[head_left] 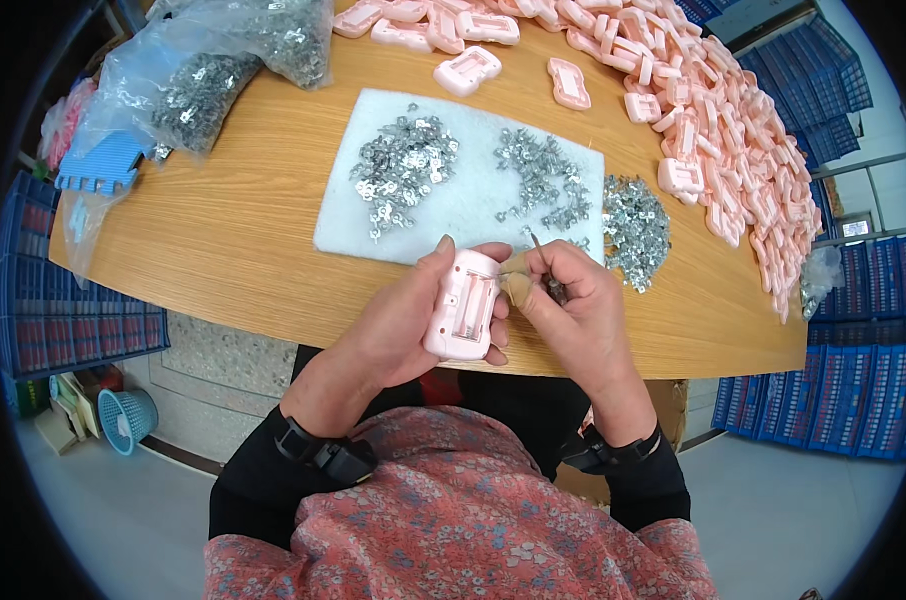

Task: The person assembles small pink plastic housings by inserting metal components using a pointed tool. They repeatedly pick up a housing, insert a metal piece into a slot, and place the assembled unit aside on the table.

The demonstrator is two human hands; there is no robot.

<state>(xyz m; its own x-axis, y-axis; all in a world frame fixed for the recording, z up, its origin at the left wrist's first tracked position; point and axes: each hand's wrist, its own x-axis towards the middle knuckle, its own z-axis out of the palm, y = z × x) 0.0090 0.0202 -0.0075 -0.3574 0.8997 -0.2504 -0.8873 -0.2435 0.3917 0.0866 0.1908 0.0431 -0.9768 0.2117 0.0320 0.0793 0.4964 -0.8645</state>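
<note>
I have the left hand (398, 312) closed around a pale pink casing (463, 308), its grip keeping the open battery slot face up near the close edge of the desk (253, 225). The right hand (581, 310) holds a slim dark tool (538, 246) in a narrow grip, its tan finger covers (518, 289) at the casing's right side; I can't tell whether they pinch a metal piece too. Beyond, I see a white pad (476, 190) bearing two heaps of silvery pieces (405, 165), with more pink casings (693, 130) piled far right.
</note>
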